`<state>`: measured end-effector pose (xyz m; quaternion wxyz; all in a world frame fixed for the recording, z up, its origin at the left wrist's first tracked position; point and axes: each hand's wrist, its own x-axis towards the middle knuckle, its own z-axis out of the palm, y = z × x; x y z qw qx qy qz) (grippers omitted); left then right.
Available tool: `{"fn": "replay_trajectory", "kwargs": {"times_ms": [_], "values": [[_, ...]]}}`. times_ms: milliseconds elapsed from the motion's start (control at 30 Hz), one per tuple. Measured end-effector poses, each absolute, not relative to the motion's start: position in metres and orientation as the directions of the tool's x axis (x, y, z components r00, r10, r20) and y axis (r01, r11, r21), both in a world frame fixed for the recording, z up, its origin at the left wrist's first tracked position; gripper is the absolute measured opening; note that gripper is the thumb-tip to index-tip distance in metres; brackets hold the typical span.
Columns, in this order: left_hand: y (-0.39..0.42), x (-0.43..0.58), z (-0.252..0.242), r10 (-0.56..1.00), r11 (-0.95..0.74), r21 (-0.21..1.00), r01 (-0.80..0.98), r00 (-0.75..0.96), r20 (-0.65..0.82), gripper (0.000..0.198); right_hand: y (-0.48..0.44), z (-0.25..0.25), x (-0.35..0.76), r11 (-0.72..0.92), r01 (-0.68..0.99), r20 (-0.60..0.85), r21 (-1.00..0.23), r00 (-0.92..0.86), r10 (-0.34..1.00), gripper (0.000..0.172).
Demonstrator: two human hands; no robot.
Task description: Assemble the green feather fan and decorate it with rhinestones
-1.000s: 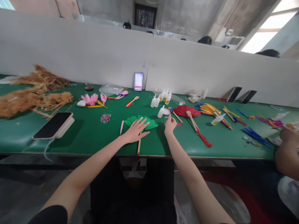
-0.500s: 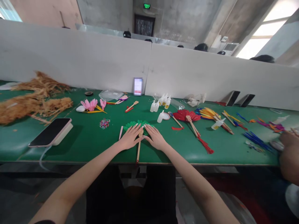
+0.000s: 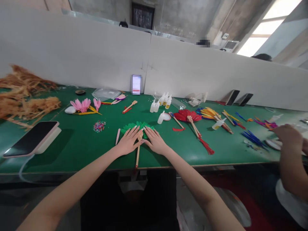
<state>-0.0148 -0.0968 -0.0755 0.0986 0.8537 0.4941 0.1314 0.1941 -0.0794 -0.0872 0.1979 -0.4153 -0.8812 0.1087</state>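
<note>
A fan of green feathers [image 3: 135, 125] with a pale wooden handle [image 3: 138, 156] lies on the green table, its handle pointing at me. My left hand [image 3: 128, 141] rests flat over the left part of the feathers, fingers stretched out. Over the right part lies my right hand [image 3: 154, 140], flat as well, with its fingers out. The two thumbs come close together at the top of the handle. Much of the feathers is hidden under both hands. Just left of the fan is a thin pink stick [image 3: 117, 136].
Sequins [image 3: 99, 126], pink feathers [image 3: 83, 105] and a phone on a stand [image 3: 32, 138] are to the left. Glue bottles [image 3: 165, 100], one nearer bottle [image 3: 161, 117] and a red feather fan [image 3: 187, 116] are to the right. A co-worker's hand [image 3: 288, 136] is at far right.
The view has tilted down and shifted slightly right. My hands stay flat on the green fan. At far right the co-worker's hand and arm have moved.
</note>
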Motion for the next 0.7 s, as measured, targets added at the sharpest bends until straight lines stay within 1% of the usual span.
{"fn": "replay_trajectory", "kwargs": {"times_ms": [133, 233, 300, 367, 433, 467, 533, 600, 633, 700], "values": [[-0.097, -0.015, -0.075, 0.870, -0.492, 0.303, 0.816, 0.471, 0.144, 0.076, -0.082, -0.084, 0.192, 0.636, 0.660, 0.335, -0.399, -0.541, 0.771, 0.060], [-0.097, -0.016, -0.075, 0.872, -0.490, 0.307, 0.816, 0.459, 0.170, 0.075, -0.081, -0.075, 0.195, 0.620, 0.643, 0.449, -0.449, -0.438, 0.779, 0.053], [-0.097, -0.017, -0.072, 0.879, -0.474, 0.308, 0.825, 0.429, 0.207, 0.070, -0.074, -0.066, 0.206, 0.568, 0.653, 0.534, -0.501, -0.283, 0.797, 0.047], [-0.093, -0.017, -0.066, 0.901, -0.418, 0.312, 0.853, 0.345, 0.263, 0.062, -0.058, -0.057, 0.223, 0.482, 0.664, 0.591, -0.572, -0.074, 0.803, 0.042], [-0.083, -0.017, -0.056, 0.926, -0.317, 0.325, 0.891, 0.216, 0.311, 0.055, -0.035, -0.048, 0.243, 0.391, 0.653, 0.603, -0.648, 0.127, 0.787, 0.042], [-0.076, -0.017, -0.049, 0.935, -0.259, 0.335, 0.906, 0.148, 0.323, 0.051, -0.021, -0.045, 0.253, 0.356, 0.639, 0.594, -0.682, 0.201, 0.779, 0.040], [-0.057, -0.021, -0.031, 0.950, -0.157, 0.348, 0.924, 0.046, 0.308, 0.040, 0.006, -0.043, 0.268, 0.307, 0.603, 0.565, -0.736, 0.296, 0.770, 0.031], [-0.038, -0.031, -0.011, 0.967, -0.064, 0.352, 0.934, -0.029, 0.253, 0.031, 0.027, -0.047, 0.274, 0.281, 0.573, 0.542, -0.770, 0.357, 0.760, 0.031], [-0.032, -0.039, -0.001, 0.975, -0.022, 0.350, 0.937, -0.057, 0.214, 0.029, 0.034, -0.051, 0.274, 0.273, 0.561, 0.538, -0.781, 0.384, 0.750, 0.032], [-0.029, -0.055, 0.015, 0.990, 0.040, 0.342, 0.939, -0.083, 0.112, 0.032, 0.042, -0.061, 0.270, 0.261, 0.545, 0.536, -0.797, 0.438, 0.722, 0.033]]}}
